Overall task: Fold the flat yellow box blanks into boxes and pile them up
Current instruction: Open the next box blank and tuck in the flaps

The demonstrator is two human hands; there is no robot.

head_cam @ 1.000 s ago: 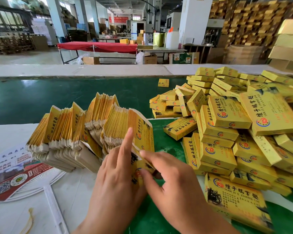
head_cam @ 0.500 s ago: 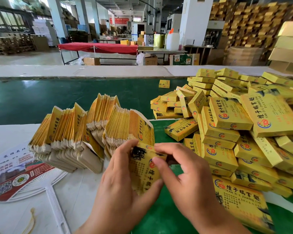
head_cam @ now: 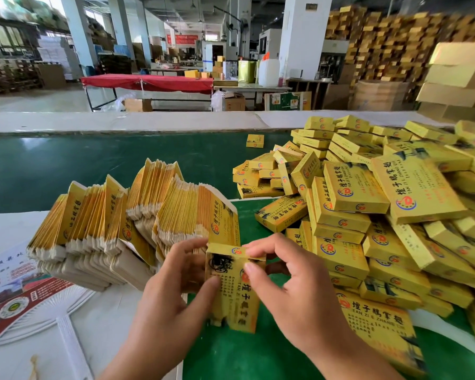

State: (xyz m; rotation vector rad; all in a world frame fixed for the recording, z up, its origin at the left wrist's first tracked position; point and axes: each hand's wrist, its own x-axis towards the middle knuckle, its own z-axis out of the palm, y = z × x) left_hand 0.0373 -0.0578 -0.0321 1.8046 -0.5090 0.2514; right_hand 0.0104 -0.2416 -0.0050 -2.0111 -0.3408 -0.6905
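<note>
A yellow box blank (head_cam: pixel 237 292), partly opened into a box shape, is held upright between both hands above the green mat. My left hand (head_cam: pixel 173 294) grips its left side, thumb on the front face. My right hand (head_cam: pixel 291 286) pinches its top right edge with thumb and fingers. Just behind and to the left leans a fanned stack of flat yellow blanks (head_cam: pixel 132 215). To the right rises a loose pile of folded yellow boxes (head_cam: pixel 368 215), reaching the frame's right edge.
A printed paper fan (head_cam: pixel 19 300) lies on the white table at the left. A green conveyor belt (head_cam: pixel 93 165) runs across behind the stack, with one lone yellow box (head_cam: pixel 255 140) on it. The green mat (head_cam: pixel 244 357) lies under my hands.
One blank has been pulled from the stack's front and lifted between both hands. It has gone from flat to partly opened, and my right hand has moved to its top edge.
</note>
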